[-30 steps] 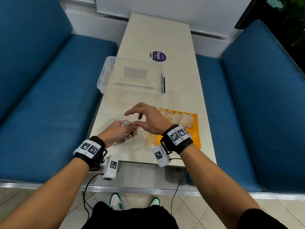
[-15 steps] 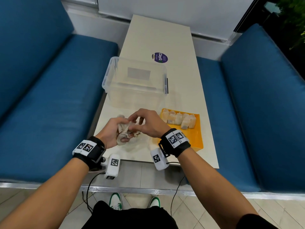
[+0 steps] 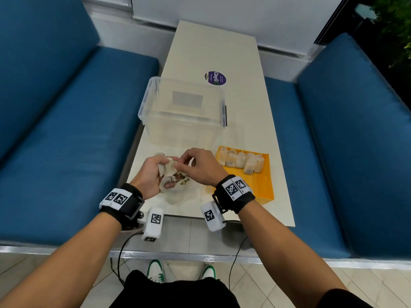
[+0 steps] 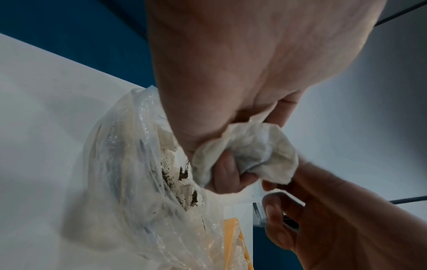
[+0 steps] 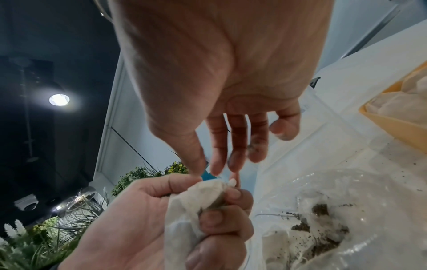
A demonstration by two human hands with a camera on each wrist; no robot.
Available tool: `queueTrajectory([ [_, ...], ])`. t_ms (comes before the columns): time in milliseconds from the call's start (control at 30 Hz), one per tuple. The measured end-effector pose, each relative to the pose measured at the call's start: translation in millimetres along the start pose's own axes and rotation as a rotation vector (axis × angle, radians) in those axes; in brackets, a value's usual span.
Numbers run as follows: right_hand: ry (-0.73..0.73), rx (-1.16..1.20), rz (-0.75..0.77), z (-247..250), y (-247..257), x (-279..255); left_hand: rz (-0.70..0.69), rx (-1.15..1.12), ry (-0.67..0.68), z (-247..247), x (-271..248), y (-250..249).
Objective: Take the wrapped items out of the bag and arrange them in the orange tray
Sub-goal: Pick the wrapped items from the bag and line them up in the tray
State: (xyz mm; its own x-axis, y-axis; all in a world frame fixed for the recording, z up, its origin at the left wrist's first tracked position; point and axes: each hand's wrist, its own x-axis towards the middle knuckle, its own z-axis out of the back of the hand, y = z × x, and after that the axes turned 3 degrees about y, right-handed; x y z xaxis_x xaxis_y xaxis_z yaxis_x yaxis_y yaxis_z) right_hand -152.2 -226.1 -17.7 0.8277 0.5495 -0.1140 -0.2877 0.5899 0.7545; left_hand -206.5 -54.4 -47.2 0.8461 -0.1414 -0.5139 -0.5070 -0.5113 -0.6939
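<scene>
On the bench I read "ClayG" on the round purple sticker [image 3: 215, 78] toward the far end; its smaller print is too fine to make out. Nearer stands a clear plastic storage box [image 3: 182, 112], rectangular with rounded corners and a grey label panel showing through its wall.

My left hand [image 3: 149, 177] has its grip curled tight round a crumpled white paper-wrapped item [image 4: 249, 151], soft and creased like tissue, held above the near end of the bench; in the right wrist view the same wrap [image 5: 196, 204] bulges out between thumb and fingers. My right hand [image 3: 201, 166] meets it from the other side. Its thumb and forefinger tips come together at the top of the wrap, at a small twisted end, while the remaining fingers [image 5: 238, 144] hang loosely extended; I cannot tell for certain whether that pinch has actually caught the paper.

Below the hands lies the bag [image 4: 143, 182], thin, clear, crinkled film, lying open on the bench by its near edge, with dark green-brown crumbs scattered inside and more pale wraps showing through it.

The orange tray [image 3: 260, 185], shallow, rectangular, smooth plastic, sits at the near right corner of the bench. A row of wrapped items [image 3: 241, 162], pale and lumpy, stands packed side by side along its far edge.
</scene>
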Motion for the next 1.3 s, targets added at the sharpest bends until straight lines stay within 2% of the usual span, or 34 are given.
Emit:
queueTrajectory([
  [100,0.061,-0.046,-0.106,-3.2,1.0,-0.2,-0.019,0.002,-0.070,-0.7,2.1,1.1],
  [200,0.115,-0.051,-0.122,-4.9,0.4,-0.4,-0.036,0.001,-0.070,-4.1,1.9,1.1],
  [367,0.069,0.088,-0.118,0.8,-2.6,0.8,-0.018,-0.014,-0.053,2.0,4.9,3.4],
  [467,0.047,0.060,-0.171,2.0,-1.5,1.7,-0.018,-0.020,-0.054,1.6,5.9,4.1],
  [567,0.100,0.021,-0.208,-1.9,-1.2,2.5,-0.010,-0.033,-0.043,-1.1,6.4,4.3],
  [800,0.065,0.074,-0.161,2.6,-6.9,5.9,0.000,0.033,0.001,8.3,15.3,8.1],
  [933,0.011,-0.039,-0.028,20.5,-4.2,7.8,-0.017,0.183,0.041,9.5,15.8,9.4],
  [1067,0.012,-0.135,0.053,34.1,-1.6,10.2,-0.127,0.361,-0.019,7.3,17.5,15.1],
  [1167,-0.024,-0.130,0.054,35.9,-3.9,11.4,-0.139,0.400,-0.068,7.4,21.2,19.3],
  [1300,-0.003,-0.161,0.064,35.7,-7.2,10.6,-0.138,0.492,-0.050,6.2,22.4,19.9],
])
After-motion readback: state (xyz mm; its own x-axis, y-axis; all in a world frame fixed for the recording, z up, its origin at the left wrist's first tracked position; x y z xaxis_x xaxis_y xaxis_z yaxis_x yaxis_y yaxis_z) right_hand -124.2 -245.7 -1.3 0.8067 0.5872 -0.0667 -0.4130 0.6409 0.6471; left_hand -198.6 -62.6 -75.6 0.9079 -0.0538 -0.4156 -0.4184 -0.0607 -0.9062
